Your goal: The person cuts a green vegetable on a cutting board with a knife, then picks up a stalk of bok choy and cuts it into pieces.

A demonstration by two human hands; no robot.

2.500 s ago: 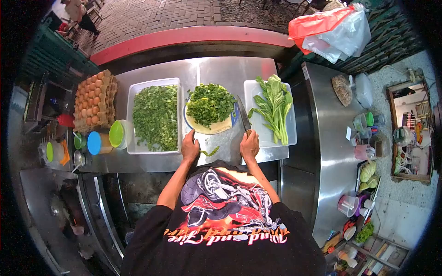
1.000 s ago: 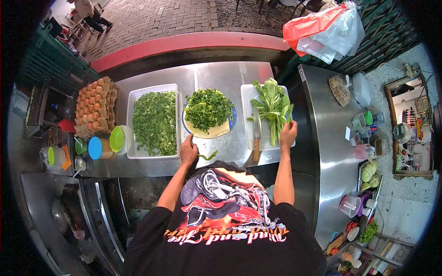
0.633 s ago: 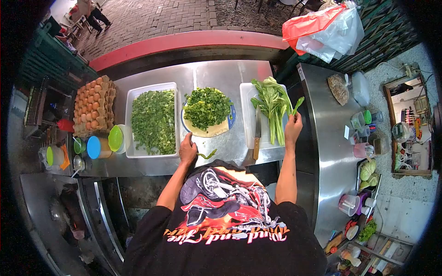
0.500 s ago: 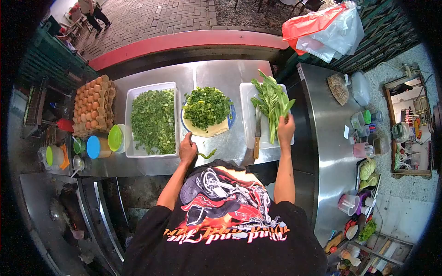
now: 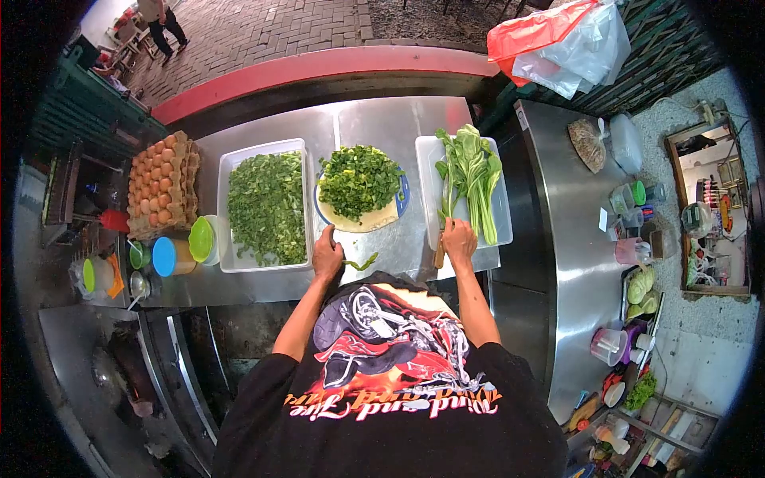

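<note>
My left hand [image 5: 326, 255] rests at the near edge of a round blue-rimmed board [image 5: 378, 221], index finger stretched toward it and the other fingers partly hidden. Chopped greens [image 5: 360, 183] are heaped on that board. A small green scrap [image 5: 364, 262] lies right beside this hand, seemingly not gripped. My right hand [image 5: 460, 241] is closed at the lower end of a leafy green stalk [image 5: 445, 209], over a white tray [image 5: 503, 215]. The wooden knife handle [image 5: 439, 256] shows just left of these fingers; the blade is mostly covered. A bunch of leafy greens [image 5: 480, 187] lies on the tray.
A white tub [image 5: 226, 259] of chopped leaves stands left on the steel counter [image 5: 315, 121]. Beyond it are stacked egg trays [image 5: 163, 187] and lidded containers [image 5: 171, 255]. Plastic bags [image 5: 566, 48] hang at upper right. A person [image 5: 162, 25] stands outside.
My right hand has moved down and left from the leaves to beside the knife handle. The bunch has settled on the tray, with one stalk over the blade. My left hand stays put.
</note>
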